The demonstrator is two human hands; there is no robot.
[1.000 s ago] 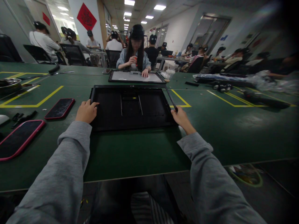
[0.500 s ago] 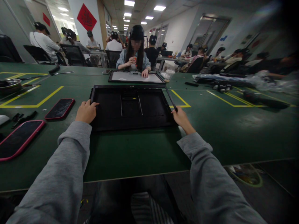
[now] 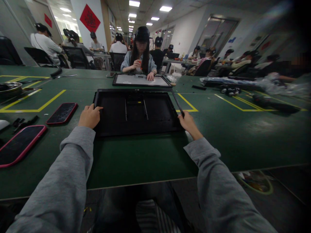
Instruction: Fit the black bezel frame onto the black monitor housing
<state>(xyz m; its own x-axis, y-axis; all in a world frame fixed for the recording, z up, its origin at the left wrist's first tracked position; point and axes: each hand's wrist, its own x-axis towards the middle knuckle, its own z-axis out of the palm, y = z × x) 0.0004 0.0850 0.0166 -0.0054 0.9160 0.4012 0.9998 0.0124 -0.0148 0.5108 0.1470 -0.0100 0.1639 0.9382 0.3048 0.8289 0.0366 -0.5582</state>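
"On the near side of the green table [image 3: 145, 158], what lies between those two hands?"

"One wide, shallow black panel [image 3: 136, 113] with a raised rim and two thin rails near its middle. The left hand [image 3: 89, 116] rests over the left rim, one finger stretched inward; I can't tell how tightly it holds. The right hand [image 3: 189, 124] is closed around the lower end of a narrow black bar [image 3: 178, 103] along the right side. The hands are well apart."

"Is the bar part of the panel?"

"I can't tell; it's dark against dark there."

"How would it handle?"

"I'd guess light for its width, stiff at the rim and a little bendy across the flat. The bar looks thin enough to flex or snap. Smooth plastic could slide on this tabletop, so I'd hold both short sides, by the rim rather than the rails."

"What's close by?"

"Just beyond the far edge lies a pale panel in a dark frame [image 3: 126, 78], with a co-worker's hand [image 3: 150, 76] flat on it, so that side is tight. A lidded cup [image 3: 177, 75] stands near its right corner. To the left sit a smaller phone [image 3: 62, 113] and a nearer phone [image 3: 19, 144], both red-edged, with black straps [image 3: 26, 122] between. Crumpled plastic wrap [image 3: 269, 82] lies well off to the right."
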